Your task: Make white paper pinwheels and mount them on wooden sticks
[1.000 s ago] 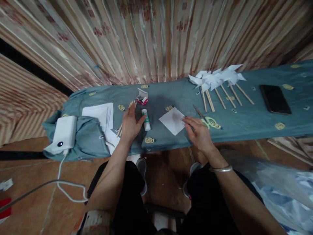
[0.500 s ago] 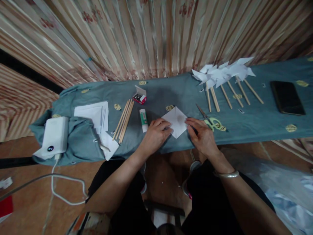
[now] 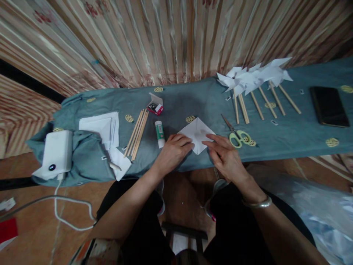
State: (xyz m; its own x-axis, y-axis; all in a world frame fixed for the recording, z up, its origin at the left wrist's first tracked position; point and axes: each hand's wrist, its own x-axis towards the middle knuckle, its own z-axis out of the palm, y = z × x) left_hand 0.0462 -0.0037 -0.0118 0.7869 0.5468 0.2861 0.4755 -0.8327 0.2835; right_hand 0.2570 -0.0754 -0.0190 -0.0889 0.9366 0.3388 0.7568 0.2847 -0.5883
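A square of white paper [image 3: 197, 129] with slits running in from its corners lies diamond-wise on the cloth-covered table. My left hand [image 3: 175, 152] has its fingers closed on the left side of the paper, holding it down. Over the paper's right side reaches my right hand [image 3: 224, 154], fingers stretched out and apart, nothing gripped in them. Green-handled scissors [image 3: 237, 137] lie slightly open just beyond the right hand. A glue stick [image 3: 159, 134] rests close to the left hand.
Wooden sticks [image 3: 137, 134] and a small red box of metal pins [image 3: 155, 106] lie left. Further left are white paper sheets [image 3: 99, 123] and a power bank [image 3: 57, 151] with a cable. Paper pinwheels [image 3: 253, 79] on sticks lie back right, beside a black phone [image 3: 329, 106].
My right hand has shifted left, from the paper's right corner onto its surface, with fingers spreading. The left hand stays at the left side. The view has shifted slightly.
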